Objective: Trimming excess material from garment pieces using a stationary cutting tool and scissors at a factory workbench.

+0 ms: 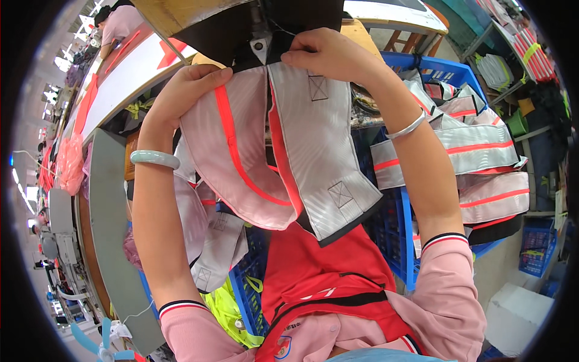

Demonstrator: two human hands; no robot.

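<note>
A grey fabric piece (310, 139) with orange-red stripes, black edging and stitched crossed boxes hangs down over my lap. Its top edge lies by the metal foot (260, 47) of a sewing machine (259, 21). With thumb and fingers closed, my left hand (190, 90) grips the piece's upper left edge. My right hand (332, 54) pinches the top edge on the other side, just right of the foot. The spot under the foot is partly hidden by the black machine parts.
Blue crates stand on both sides of me; the right crate (401, 235) is heaped with similar grey pieces (470, 145). Neon yellow straps (229, 311) lie at lower left. A white table (120, 84) stretches away on the left, where another person (117, 27) leans over.
</note>
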